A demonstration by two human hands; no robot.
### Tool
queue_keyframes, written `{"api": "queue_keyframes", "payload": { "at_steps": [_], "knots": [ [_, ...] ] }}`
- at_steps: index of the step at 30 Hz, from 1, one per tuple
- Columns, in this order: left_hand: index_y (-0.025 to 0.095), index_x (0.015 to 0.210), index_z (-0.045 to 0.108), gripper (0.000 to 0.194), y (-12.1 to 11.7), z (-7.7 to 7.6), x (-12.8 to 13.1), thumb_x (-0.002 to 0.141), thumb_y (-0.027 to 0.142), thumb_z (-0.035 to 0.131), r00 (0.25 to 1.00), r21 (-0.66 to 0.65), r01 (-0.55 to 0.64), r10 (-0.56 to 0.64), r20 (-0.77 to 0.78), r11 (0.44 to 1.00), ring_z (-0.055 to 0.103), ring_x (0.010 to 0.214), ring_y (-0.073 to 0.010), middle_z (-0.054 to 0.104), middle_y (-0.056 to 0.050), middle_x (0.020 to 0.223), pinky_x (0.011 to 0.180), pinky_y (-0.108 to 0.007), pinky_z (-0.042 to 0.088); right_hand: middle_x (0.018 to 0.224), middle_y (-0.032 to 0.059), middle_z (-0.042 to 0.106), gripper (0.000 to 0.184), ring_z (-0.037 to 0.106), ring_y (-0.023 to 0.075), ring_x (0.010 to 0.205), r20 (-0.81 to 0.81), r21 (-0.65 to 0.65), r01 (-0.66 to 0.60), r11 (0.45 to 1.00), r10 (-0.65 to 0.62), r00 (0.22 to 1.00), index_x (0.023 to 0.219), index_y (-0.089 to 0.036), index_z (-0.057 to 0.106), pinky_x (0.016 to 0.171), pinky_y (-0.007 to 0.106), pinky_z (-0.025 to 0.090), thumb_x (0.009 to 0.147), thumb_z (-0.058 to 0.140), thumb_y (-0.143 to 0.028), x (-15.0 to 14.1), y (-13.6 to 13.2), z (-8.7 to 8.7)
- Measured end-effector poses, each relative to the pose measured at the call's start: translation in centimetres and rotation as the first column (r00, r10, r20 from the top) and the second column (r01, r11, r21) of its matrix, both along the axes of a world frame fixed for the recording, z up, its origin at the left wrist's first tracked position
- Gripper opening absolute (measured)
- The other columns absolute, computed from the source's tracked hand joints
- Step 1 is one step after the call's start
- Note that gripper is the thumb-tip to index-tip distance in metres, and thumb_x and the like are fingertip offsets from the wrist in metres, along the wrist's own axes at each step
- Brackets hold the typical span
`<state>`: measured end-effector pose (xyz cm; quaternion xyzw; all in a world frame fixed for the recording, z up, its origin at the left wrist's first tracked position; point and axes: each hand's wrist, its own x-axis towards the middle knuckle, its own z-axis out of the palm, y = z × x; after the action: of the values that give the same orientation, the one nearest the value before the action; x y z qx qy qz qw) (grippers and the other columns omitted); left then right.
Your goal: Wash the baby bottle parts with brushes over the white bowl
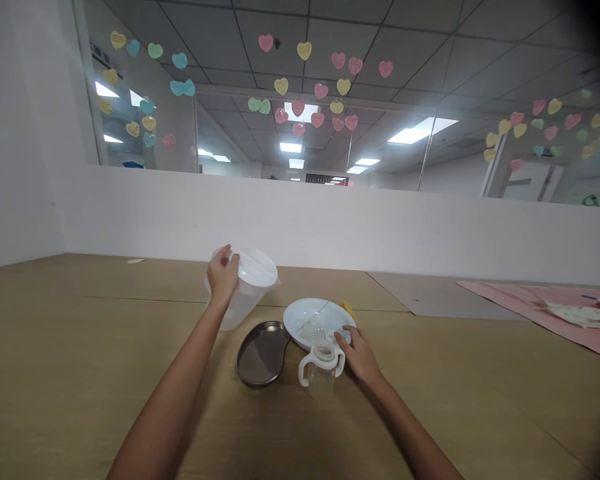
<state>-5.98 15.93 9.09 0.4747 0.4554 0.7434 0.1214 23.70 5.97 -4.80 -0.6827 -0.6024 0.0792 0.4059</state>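
Observation:
My left hand (223, 277) is closed at the upper left side of a translucent plastic pitcher (245, 303), fingers at its white lid (257, 268). The pitcher leans to the right, lid up. In front of it lies a kidney-shaped metal tray (263, 355). Beside that is a shallow white dish (300, 308) with small clear or whitish items in it, hard to make out. A clear baby bottle (321, 380) with a white two-handled collar stands upright and open-topped before the dish. My right hand (361, 353) pinches at the dish's right rim, close to the bottle; what its fingers hold is unclear.
Something yellow (349, 309) shows behind the dish. A flat pale oval piece (136, 261) lies at the back left. At the right are a pink cloth (510, 299) and a patterned cloth (580, 315). A white wall (310, 223) with windows bounds the table (105, 373).

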Motion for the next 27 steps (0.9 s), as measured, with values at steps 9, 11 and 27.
{"api": "queue_keyframes", "payload": {
  "at_steps": [9, 11, 27],
  "knots": [
    [0.017, 0.109, 0.057, 0.041, -5.1, 0.7, 5.9, 0.070, 0.026, 0.052, 0.714, 0.419, -0.068, 0.337, -0.614, 0.906, 0.055, 0.101, -0.0230, 0.061, -0.008, 0.107, 0.093, -0.038, 0.040, 0.108, 0.0142, 0.052, 0.052, 0.053, 0.0231, 0.090, -0.012, -0.009, -0.015, 1.000, 0.014, 1.000, 0.110, -0.012, 0.051, 0.085, 0.036, 0.039, 0.080, 0.035, -0.051, 0.0, -0.2, 0.2],
    [0.016, 0.110, 0.056, 0.040, -5.5, 0.6, 6.5, 0.071, 0.025, 0.051, 0.649, 0.453, -0.056, 0.378, -0.660, 0.890, 0.056, 0.100, -0.0227, 0.061, -0.009, 0.107, 0.094, -0.038, 0.038, 0.109, 0.0143, 0.052, 0.052, 0.053, 0.0232, 0.091, -0.017, -0.014, -0.011, 1.000, 0.010, 1.000, 0.110, -0.012, 0.051, 0.086, 0.036, 0.038, 0.079, 0.035, -0.051, -0.1, -0.3, 0.4],
    [0.018, 0.110, 0.055, 0.039, -6.3, 0.3, 7.3, 0.072, 0.026, 0.049, 0.585, 0.459, 0.012, 0.366, -0.724, 0.888, 0.057, 0.097, -0.0213, 0.062, -0.008, 0.105, 0.092, -0.037, 0.040, 0.104, 0.0126, 0.055, 0.049, 0.054, 0.0234, 0.089, -0.005, 0.042, -0.011, 0.999, 0.012, 1.000, 0.106, -0.014, 0.054, 0.083, 0.036, 0.040, 0.079, 0.037, -0.051, 0.0, -0.1, 0.1]
  ]
}}
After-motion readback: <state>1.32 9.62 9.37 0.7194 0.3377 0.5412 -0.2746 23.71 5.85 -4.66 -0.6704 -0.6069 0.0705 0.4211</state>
